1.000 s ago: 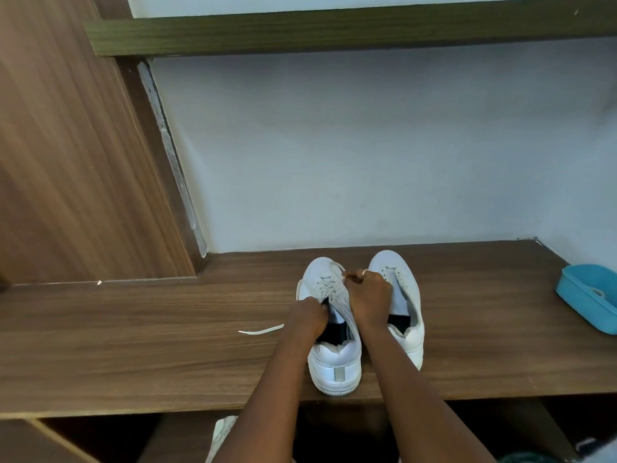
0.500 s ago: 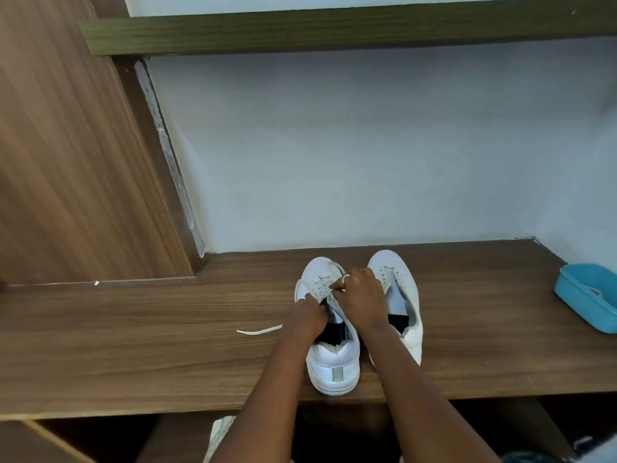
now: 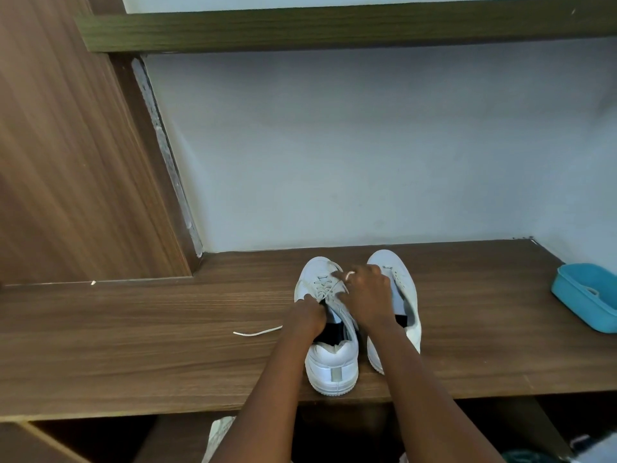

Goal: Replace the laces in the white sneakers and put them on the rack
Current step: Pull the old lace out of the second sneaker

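Observation:
Two white sneakers stand side by side on the wooden shelf (image 3: 133, 345), toes toward the wall. The left sneaker (image 3: 329, 362) has a white lace (image 3: 325, 285) partly threaded through its eyelets. My left hand (image 3: 309, 317) grips the sneaker's left side by the tongue. My right hand (image 3: 365, 295) pinches a loop of the lace above the eyelets. The right sneaker (image 3: 400, 279) shows no lace and is partly covered by my right wrist. A loose lace end (image 3: 257, 332) trails left across the shelf.
A turquoise plastic tub (image 3: 587, 299) sits at the shelf's right end. A grey wall backs the shelf, a wooden panel (image 3: 66, 162) rises on the left and a higher shelf board (image 3: 334, 26) runs overhead. Below the shelf another white shoe (image 3: 218, 436) peeks out.
My right hand has shifted slightly toward the toe, drawing the lace up with it. My left hand has stayed on the sneaker, and the loose lace end lies where it was.

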Demonstrator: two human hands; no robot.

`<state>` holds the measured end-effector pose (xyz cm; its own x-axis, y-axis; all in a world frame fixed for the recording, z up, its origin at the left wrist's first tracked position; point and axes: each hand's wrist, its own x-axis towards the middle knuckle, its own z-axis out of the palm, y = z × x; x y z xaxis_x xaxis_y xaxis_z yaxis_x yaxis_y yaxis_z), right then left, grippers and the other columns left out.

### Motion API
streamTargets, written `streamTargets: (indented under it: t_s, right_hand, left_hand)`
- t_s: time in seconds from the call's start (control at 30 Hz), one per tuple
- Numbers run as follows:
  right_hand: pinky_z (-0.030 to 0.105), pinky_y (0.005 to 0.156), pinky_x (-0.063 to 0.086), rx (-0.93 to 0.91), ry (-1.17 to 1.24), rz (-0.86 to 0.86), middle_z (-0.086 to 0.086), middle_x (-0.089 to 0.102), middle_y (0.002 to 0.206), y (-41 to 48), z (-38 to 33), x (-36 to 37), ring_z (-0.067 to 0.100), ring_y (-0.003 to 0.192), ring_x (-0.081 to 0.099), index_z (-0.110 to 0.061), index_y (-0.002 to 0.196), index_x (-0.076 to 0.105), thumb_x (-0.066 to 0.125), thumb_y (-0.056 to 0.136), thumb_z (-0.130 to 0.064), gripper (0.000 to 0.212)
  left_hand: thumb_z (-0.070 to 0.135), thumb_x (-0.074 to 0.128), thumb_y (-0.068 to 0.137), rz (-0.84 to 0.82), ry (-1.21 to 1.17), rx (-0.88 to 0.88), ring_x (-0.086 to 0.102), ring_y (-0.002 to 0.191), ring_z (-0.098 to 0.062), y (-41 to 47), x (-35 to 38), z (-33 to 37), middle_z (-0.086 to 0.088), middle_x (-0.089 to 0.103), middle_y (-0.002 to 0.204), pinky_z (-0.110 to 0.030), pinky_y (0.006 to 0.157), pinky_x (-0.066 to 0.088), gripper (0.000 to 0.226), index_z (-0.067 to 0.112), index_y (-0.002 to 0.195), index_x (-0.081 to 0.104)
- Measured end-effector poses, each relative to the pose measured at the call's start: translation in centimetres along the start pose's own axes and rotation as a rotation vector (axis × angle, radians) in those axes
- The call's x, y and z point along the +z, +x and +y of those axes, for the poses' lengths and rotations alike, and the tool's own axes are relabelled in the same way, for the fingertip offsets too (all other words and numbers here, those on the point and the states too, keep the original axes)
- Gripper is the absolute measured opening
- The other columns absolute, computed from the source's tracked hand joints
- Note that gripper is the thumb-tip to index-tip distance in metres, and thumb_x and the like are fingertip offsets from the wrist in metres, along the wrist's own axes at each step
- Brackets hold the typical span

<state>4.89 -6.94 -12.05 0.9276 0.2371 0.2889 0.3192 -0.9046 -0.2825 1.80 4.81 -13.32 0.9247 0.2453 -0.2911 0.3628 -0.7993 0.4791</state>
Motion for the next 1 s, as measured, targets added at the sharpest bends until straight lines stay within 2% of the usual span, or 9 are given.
streamTargets:
  t_s: [0.07,0.2,0.27,0.33,0.4,0.63,0.77,0.87,1.0]
  right_hand:
    - [0.038,0.098,0.03,-0.109,-0.018,-0.048,-0.005,0.055,0.129,-0.3,-0.8,0.2,0.023,0.125,0.04,-0.029,0.115,0.068,0.059,0.088,-0.024,0.03]
    - [0.04,0.066,0.045,-0.117,-0.024,0.083,-0.003,0.068,0.07,-0.4,-1.8,0.6,0.026,0.076,0.063,-0.029,0.065,0.076,0.086,0.053,-0.015,0.021]
    - [0.038,0.063,0.045,-0.072,-0.04,0.111,-0.004,0.067,0.064,-0.2,-1.7,0.7,0.024,0.072,0.063,-0.03,0.064,0.076,0.086,0.054,-0.016,0.019]
    - [0.039,0.075,0.041,-0.018,-0.015,0.137,0.001,0.07,0.079,-0.3,-1.6,0.2,0.027,0.089,0.061,-0.025,0.082,0.078,0.074,0.075,-0.017,0.012]
    - [0.038,0.084,0.036,0.061,-0.027,0.147,0.004,0.069,0.097,0.0,-1.2,0.0,0.027,0.103,0.056,-0.021,0.099,0.075,0.056,0.09,-0.022,0.02]
    - [0.036,0.088,0.035,0.321,0.049,0.199,0.004,0.067,0.108,0.0,0.4,-0.6,0.025,0.109,0.051,-0.021,0.111,0.07,0.049,0.095,-0.016,0.027]
    - [0.038,0.097,0.029,0.254,0.025,0.028,0.002,0.062,0.115,0.0,0.2,-0.9,0.024,0.12,0.04,-0.022,0.114,0.067,0.047,0.094,-0.017,0.028]
    - [0.041,0.104,0.023,0.129,0.014,-0.096,-0.005,0.048,0.134,-0.2,-0.4,-0.9,0.024,0.13,0.029,-0.031,0.122,0.062,0.054,0.091,-0.026,0.032]
    - [0.038,0.097,0.025,0.003,-0.048,-0.088,-0.01,0.051,0.132,-0.4,-1.5,-0.7,0.019,0.129,0.032,-0.029,0.117,0.066,0.05,0.094,-0.03,0.028]
  left_hand:
    - [0.02,0.03,0.099,0.003,0.004,0.014,0.054,0.114,-0.03,0.0,0.1,0.0,-0.016,0.055,0.128,-0.035,0.093,0.042,0.037,0.008,0.131,0.045]
    - [0.021,0.03,0.1,-0.005,-0.012,0.019,0.055,0.112,-0.029,0.1,0.1,0.0,-0.016,0.056,0.126,-0.034,0.091,0.042,0.037,0.006,0.13,0.045]
    - [0.02,0.029,0.1,-0.001,-0.019,0.014,0.054,0.114,-0.03,0.1,0.0,0.0,-0.017,0.055,0.127,-0.034,0.09,0.042,0.037,0.005,0.13,0.046]
    - [0.02,0.028,0.101,0.001,-0.023,0.007,0.052,0.117,-0.03,0.1,-0.1,-0.1,-0.017,0.053,0.129,-0.034,0.092,0.041,0.037,0.005,0.13,0.045]
    - [0.02,0.027,0.102,0.0,-0.025,-0.001,0.05,0.12,-0.03,0.0,-0.2,0.0,-0.018,0.051,0.133,-0.034,0.094,0.039,0.037,0.004,0.131,0.043]
    - [0.019,0.028,0.102,-0.008,-0.052,-0.016,0.048,0.122,-0.03,0.1,-0.3,0.2,-0.019,0.048,0.136,-0.032,0.094,0.038,0.038,0.001,0.132,0.041]
    - [0.018,0.026,0.101,-0.006,-0.054,-0.023,0.045,0.125,-0.031,0.1,-0.3,0.2,-0.019,0.045,0.138,-0.033,0.096,0.037,0.039,0.002,0.134,0.039]
    - [0.016,0.026,0.101,-0.004,-0.058,-0.014,0.046,0.124,-0.03,0.1,-0.3,0.1,-0.019,0.047,0.137,-0.032,0.095,0.037,0.039,0.003,0.134,0.041]
    - [0.015,0.028,0.099,-0.013,-0.069,0.013,0.05,0.12,-0.03,0.2,-0.2,0.1,-0.018,0.051,0.134,-0.031,0.091,0.039,0.039,0.004,0.132,0.045]
